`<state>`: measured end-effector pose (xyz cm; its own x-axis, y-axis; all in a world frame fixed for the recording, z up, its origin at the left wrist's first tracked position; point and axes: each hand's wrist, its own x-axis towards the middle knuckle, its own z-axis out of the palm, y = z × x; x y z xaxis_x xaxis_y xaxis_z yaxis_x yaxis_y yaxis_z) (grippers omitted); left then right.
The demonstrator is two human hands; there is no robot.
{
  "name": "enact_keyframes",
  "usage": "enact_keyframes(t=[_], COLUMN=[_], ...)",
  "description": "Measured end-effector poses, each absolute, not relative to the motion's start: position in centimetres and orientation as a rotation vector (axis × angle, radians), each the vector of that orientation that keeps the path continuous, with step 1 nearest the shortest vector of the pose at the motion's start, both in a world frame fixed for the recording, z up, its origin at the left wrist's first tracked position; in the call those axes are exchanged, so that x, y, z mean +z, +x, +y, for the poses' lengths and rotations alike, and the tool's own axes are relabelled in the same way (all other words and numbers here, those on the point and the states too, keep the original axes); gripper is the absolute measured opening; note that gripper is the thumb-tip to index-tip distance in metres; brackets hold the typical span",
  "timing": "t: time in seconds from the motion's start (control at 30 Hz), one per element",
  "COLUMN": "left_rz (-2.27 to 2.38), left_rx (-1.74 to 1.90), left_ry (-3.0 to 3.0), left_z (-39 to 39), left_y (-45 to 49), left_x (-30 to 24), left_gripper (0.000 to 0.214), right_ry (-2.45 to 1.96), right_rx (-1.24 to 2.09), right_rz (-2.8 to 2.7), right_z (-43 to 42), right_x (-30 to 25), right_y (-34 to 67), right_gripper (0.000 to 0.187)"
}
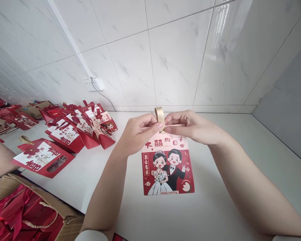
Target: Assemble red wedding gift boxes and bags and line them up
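A red and pink wedding gift box [168,170], printed with a cartoon bride and groom, is in front of me, its picture side facing me. A gold ribbon loop [160,115] stands up from its top. My left hand [145,132] pinches the base of the ribbon between thumb and fingers. From the other side my right hand [184,125] is closed at the same spot, its thumb and fingertips at the ribbon base and the box's top edge. The box's top edge is partly hidden behind my fingers.
Several red gift boxes [65,137] stand on the white table [131,214] to the left. An open cardboard carton [70,222] with red boxes is at the lower left. Another person's arm [1,157] reaches in there. A tiled wall [175,67] with a socket [93,84] bounds the back.
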<state>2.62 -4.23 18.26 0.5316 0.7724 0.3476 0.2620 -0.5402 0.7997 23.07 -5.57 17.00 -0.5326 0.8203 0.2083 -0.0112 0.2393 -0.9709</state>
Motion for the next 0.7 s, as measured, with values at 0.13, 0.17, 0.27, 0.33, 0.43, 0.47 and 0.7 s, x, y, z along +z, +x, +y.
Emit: enact_keyframes(t=[0.13, 0.17, 0.27, 0.33, 0.43, 0.47, 0.7], left_rz=[0.847, 0.850, 0.867, 0.881, 0.878, 0.869, 0.792], left_rx=[0.886, 0.880, 0.872, 0.874, 0.875, 0.877, 0.874], left_ry=[2.068, 2.075, 2.097, 2.115, 2.154, 2.169, 2.291], left_z=[-4.28, -4.30, -4.38, -4.43, -4.46, -4.46, -4.40], left_y=[2.60, 2.62, 2.71, 2.74, 2.76, 2.75, 2.66], left_x=[18.48, 18.54, 18.68, 18.73, 18.80, 18.83, 18.91], left_gripper=[0.030, 0.030, 0.031, 0.032, 0.033, 0.033, 0.031], right_ry=[-0.740, -0.740, -0.737, -0.732, -0.726, -0.725, -0.645], right_rx=[1.374, 1.362, 1.317, 1.300, 1.300, 1.305, 1.311], right_rz=[-1.788, -1.795, -1.810, -1.814, -1.827, -1.834, -1.883], right_z=[-5.59, -5.59, -5.48, -5.36, -5.26, -5.25, -5.09], right_x=[16.92, 16.87, 16.68, 16.59, 16.61, 16.66, 16.61], right_y=[23.16, 23.10, 22.89, 22.82, 22.90, 22.97, 23.34], right_gripper=[0.019, 0.018, 0.016, 0.015, 0.013, 0.012, 0.009])
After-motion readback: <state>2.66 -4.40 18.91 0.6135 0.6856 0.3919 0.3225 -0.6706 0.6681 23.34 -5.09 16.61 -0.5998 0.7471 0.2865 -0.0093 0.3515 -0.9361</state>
